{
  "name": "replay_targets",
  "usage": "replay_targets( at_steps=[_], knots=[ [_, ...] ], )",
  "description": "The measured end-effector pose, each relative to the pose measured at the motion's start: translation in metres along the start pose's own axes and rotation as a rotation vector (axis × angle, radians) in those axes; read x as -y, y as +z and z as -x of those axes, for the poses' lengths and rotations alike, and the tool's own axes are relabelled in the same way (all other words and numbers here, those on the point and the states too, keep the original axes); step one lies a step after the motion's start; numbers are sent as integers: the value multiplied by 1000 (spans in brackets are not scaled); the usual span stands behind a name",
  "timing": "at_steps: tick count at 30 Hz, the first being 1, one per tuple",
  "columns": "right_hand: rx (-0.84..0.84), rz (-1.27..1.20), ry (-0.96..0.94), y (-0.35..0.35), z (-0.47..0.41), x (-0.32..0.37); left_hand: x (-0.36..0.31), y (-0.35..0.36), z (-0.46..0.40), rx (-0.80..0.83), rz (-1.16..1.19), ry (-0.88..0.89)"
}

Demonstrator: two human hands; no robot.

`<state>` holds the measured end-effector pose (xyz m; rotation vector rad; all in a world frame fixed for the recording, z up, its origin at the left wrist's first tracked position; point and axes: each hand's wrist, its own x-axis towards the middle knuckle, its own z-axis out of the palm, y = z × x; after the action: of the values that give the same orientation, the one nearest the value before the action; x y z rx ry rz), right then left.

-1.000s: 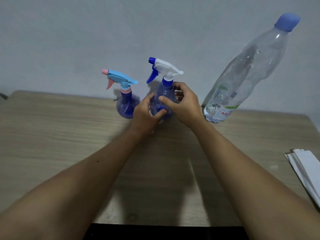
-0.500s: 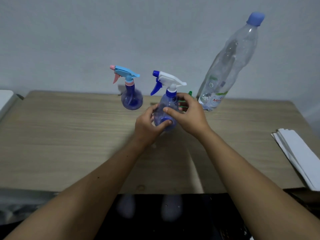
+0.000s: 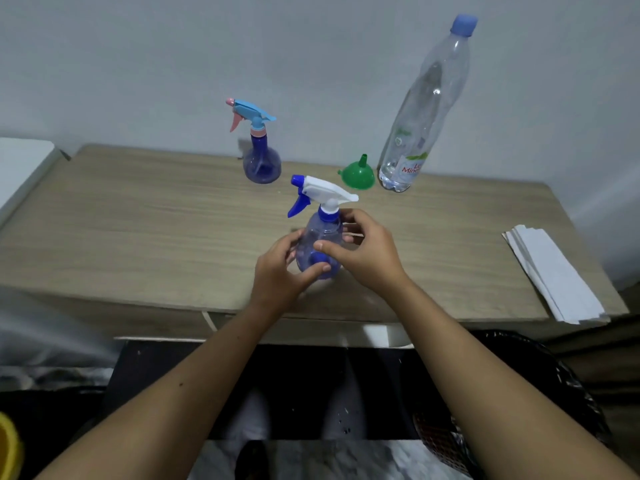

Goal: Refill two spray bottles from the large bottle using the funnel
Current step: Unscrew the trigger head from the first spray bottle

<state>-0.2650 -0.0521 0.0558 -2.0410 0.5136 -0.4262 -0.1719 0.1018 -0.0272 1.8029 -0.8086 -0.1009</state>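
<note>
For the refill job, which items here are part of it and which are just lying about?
Part of the job:
white-trigger spray bottle, held by left hand and right hand
pink-trigger spray bottle
green funnel
large bottle

Lying about:
folded white papers

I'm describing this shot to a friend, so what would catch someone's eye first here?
Both hands, the left hand and right hand, clasp the white-and-blue spray bottle at the table's near middle. The tall clear water bottle stands at the back right by the wall, the green funnel upside down just left of it.
</note>
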Motion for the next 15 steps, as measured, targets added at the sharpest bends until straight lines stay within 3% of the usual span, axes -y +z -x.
replay_targets(
  at_steps=[15],
  knots=[
    [-237,-269,16,16,-5,17,3,4,7,-5,-57,75]
  ],
)
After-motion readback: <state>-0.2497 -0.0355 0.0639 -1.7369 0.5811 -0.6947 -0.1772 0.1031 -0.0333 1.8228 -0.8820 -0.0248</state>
